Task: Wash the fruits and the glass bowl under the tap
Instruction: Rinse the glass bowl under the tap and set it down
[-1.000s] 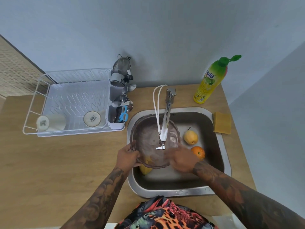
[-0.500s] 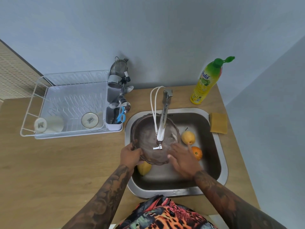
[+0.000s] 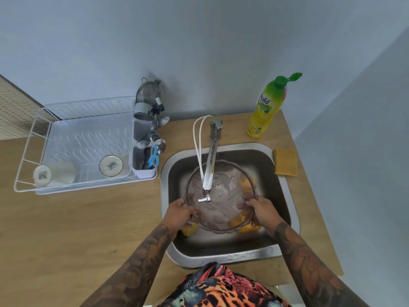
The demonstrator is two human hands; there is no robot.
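A tinted glass bowl (image 3: 223, 202) with a scalloped rim is held over the steel sink (image 3: 287, 196), right under the tap spout (image 3: 209, 173). My left hand (image 3: 180, 214) grips its left rim and my right hand (image 3: 262, 210) grips its right rim. Fruits lie on the sink floor beneath the bowl: a yellow fruit (image 3: 189, 231) peeks out at the lower left, an orange fruit (image 3: 252, 228) at the lower right, and another yellow one (image 3: 249, 183) shows blurred through the glass at the upper right.
A white dish rack (image 3: 73, 142) with two cups stands on the wooden counter at the left, and a cutlery holder (image 3: 146, 160) hangs on its right side. A green-yellow dish soap bottle (image 3: 269, 107) and a yellow sponge (image 3: 285, 161) sit right of the sink.
The bowl has shifted right to the middle of the sink and now covers the fruits. My right hand left the bowl's inside and took hold of its right rim.
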